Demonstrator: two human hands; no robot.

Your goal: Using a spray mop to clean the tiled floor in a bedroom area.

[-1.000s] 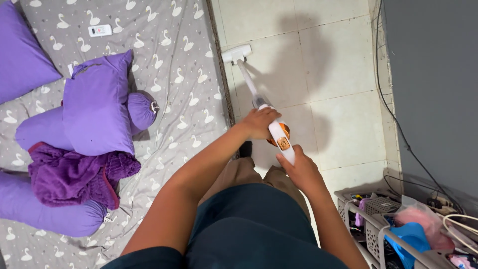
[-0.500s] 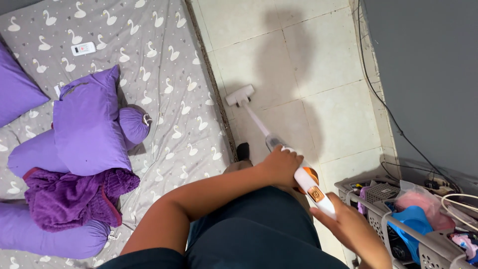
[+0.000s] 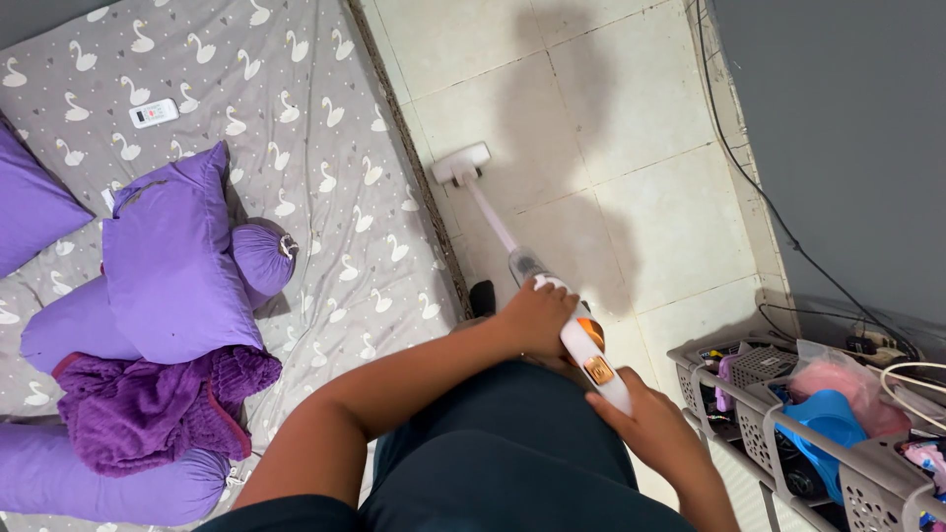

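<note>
I hold a white stick vacuum cleaner point(image 3: 493, 222) with an orange body part. My left hand point(image 3: 532, 315) grips its upper body, fingers wrapped over it. Lower down, my right hand point(image 3: 650, 429) holds the handle end. The vacuum's white floor head point(image 3: 461, 163) rests on the pale tiled floor point(image 3: 631, 148), right beside the edge of a mattress point(image 3: 325, 128) covered in a grey sheet with white swans.
Purple pillows point(image 3: 177, 256), a purple bolster point(image 3: 261, 258) and a crumpled purple blanket point(image 3: 148, 409) lie on the mattress, with a white remote point(image 3: 155, 112) further up. Grey plastic baskets point(image 3: 788, 424) of items stand at lower right. Cables point(image 3: 759, 197) run along the grey wall.
The vacuum head has slid back and forth along the mattress edge. My hands moved lower in view with the handle, and my head shifted.
</note>
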